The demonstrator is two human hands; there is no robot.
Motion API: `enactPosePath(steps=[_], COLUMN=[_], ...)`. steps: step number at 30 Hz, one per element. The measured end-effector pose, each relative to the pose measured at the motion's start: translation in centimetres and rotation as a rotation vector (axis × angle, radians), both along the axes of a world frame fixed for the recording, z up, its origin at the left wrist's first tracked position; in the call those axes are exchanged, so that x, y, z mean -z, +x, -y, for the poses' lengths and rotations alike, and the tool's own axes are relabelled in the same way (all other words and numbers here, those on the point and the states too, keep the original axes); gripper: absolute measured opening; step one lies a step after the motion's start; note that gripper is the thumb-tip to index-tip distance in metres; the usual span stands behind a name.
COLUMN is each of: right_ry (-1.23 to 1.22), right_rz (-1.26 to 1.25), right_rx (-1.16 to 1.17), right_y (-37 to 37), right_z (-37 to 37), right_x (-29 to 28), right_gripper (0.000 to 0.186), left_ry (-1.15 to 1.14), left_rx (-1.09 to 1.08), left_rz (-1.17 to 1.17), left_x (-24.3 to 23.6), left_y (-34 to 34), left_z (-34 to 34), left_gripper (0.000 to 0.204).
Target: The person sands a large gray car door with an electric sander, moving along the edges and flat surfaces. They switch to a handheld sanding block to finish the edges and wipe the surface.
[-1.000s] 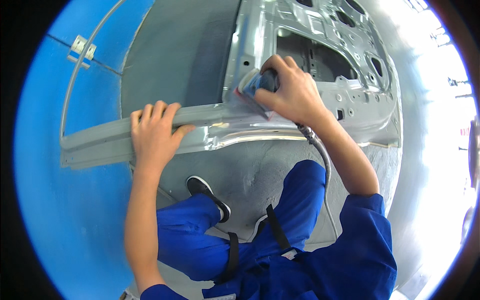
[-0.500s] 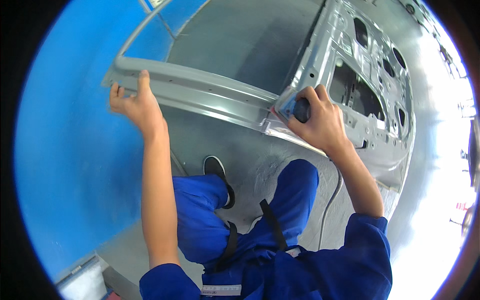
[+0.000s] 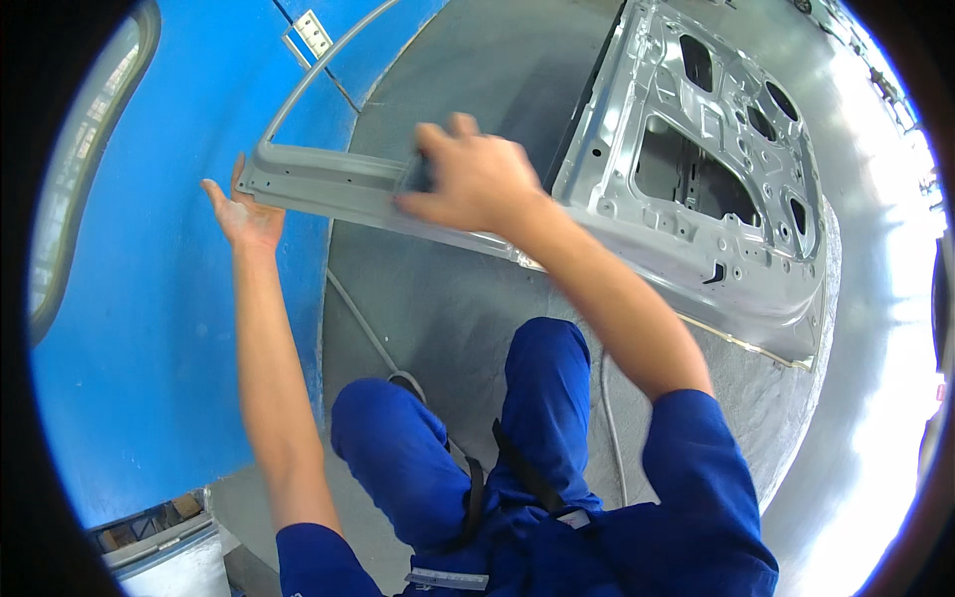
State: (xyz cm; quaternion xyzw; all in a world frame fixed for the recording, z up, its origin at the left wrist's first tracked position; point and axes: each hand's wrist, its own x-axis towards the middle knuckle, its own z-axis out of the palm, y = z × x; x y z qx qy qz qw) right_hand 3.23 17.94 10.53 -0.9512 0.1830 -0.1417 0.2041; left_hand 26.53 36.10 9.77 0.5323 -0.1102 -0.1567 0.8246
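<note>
A grey metal car door [image 3: 686, 214] lies with its pierced inner side up, its window frame reaching left. At the far left end of the frame's lower rail [image 3: 333, 184], my left hand [image 3: 254, 214] is open, palm up, thumb out to the side. Some of its fingers are hidden behind the rail, which it touches from below. My right hand [image 3: 477, 184], blurred by motion, is closed around a dark sanding block [image 3: 418, 177] on the middle of the rail. Most of the block is hidden by the fingers.
A blue wall [image 3: 179, 298] with a socket plate [image 3: 310, 38] and a rounded window [image 3: 90, 159] stands close on my left. A grey hose [image 3: 612, 428] runs along the floor by my knee. A pale container [image 3: 169, 557] stands at the lower left.
My right hand has slid the sanding block left along the rail from the door's corner. My left hand has turned palm up and dropped beneath the rail's end.
</note>
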Motion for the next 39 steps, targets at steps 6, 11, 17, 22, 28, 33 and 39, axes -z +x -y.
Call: enactPosePath(steps=[6,11,17,22,28,33,39], right_ry=[0.006,0.022,0.108,0.126,0.082,0.058,-0.015], right_rz=[-0.106,-0.023,0.125,0.130,0.122,0.149,0.261], right_rx=[0.237,0.216,0.192,0.218,0.255,0.208,0.158], right_y=[-10.4,-6.5,4.6,7.9,7.7,12.4,18.5], right_z=[6.7,3.6,-2.2,-4.0,-5.7,-7.4,-11.5], right_x=[2.7,1.4,-2.4,-4.7,-4.7,-7.2,-10.3], right_gripper=[0.054,0.047,0.041,0.041,0.041,0.048,0.059], left_ry=[-0.002,-0.187,0.046,0.008,0.048,0.046,0.032], left_rx=[0.263,0.338,0.565,0.666,0.797,0.874,0.985], left_rz=[-0.070,-0.112,-0.065,-0.035,-0.007,-0.072,-0.011], left_x=[-1.0,1.3,-0.3,-0.1,0.8,1.2,3.0], left_y=[2.9,3.4,4.4,5.7,7.8,8.1,11.3], left_z=[0.6,-0.1,-1.9,-2.7,-4.1,-5.5,-7.2], left_gripper=[0.054,0.051,0.059,0.059,0.066,0.065,0.062])
